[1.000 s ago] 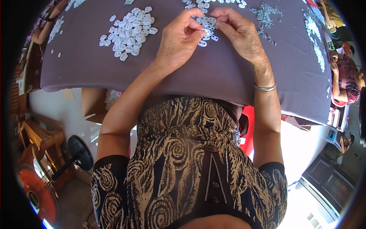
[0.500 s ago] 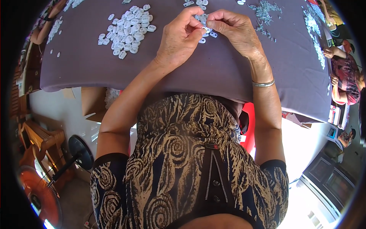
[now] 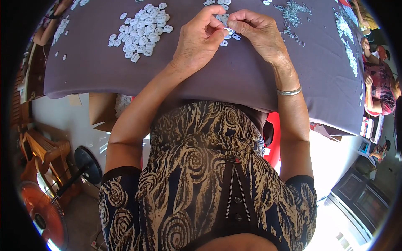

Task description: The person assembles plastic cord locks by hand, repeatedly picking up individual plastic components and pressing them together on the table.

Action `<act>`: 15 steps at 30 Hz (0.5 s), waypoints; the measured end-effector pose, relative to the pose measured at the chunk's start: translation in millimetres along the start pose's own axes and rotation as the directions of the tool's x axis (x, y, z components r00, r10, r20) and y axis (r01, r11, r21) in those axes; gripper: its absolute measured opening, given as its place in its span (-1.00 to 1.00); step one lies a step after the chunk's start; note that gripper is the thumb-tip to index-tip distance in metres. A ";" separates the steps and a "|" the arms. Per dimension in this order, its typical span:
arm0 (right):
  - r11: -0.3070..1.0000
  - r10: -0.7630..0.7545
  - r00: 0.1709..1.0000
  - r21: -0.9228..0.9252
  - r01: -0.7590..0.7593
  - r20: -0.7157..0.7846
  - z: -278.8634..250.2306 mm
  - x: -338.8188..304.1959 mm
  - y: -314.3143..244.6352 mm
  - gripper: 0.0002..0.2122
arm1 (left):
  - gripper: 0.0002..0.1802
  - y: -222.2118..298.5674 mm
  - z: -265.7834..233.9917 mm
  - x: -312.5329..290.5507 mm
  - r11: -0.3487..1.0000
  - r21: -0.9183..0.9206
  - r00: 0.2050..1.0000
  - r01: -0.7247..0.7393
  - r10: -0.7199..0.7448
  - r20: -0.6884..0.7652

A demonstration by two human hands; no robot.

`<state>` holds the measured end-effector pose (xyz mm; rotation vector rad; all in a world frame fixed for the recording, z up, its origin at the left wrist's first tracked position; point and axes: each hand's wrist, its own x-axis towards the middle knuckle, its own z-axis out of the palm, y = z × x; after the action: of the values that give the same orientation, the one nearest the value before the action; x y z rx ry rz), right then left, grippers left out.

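My left hand (image 3: 196, 42) pinches a small white plastic piece (image 3: 228, 31) between thumb and forefinger, above the dark cloth-covered table. Close beside it, my right hand (image 3: 260, 38) has its thumb and forefinger pressed together; whatever sits between those fingertips is too small to make out. Under and between the hands lie several white oval pieces with dark holes (image 3: 224, 43), partly hidden by my fingers. To the left is a heaped pile of similar white pieces (image 3: 144, 31). A scatter of tiny grey metal-looking parts (image 3: 294, 17) lies to the right of my right hand.
The purple-grey tablecloth (image 3: 247, 81) hangs over the near edge, close to my waist. More small pale pieces (image 3: 345, 35) lie along the right side. Another person (image 3: 379, 85) sits at the right; a co-worker's arm (image 3: 44, 35) shows at the left. A floor fan (image 3: 44, 217) stands lower left.
My hands hold almost the same pinch, fingertips close together. The co-worker at the right has moved an arm. The whole view has shifted very slightly.
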<state>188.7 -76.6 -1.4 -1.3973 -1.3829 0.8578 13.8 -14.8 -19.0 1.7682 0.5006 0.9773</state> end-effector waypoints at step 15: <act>0.998 -0.023 1.000 -0.067 0.023 -0.009 11.6 -1.1 -3.7 -0.84 | -0.59 -11.2 4.0 -2.4 0.996 -0.044 0.995 -0.081 0.078 -0.062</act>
<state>176.5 -76.4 -1.5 -1.4314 -1.4290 0.7955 16.8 -14.3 -30.7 1.7329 0.4444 1.0921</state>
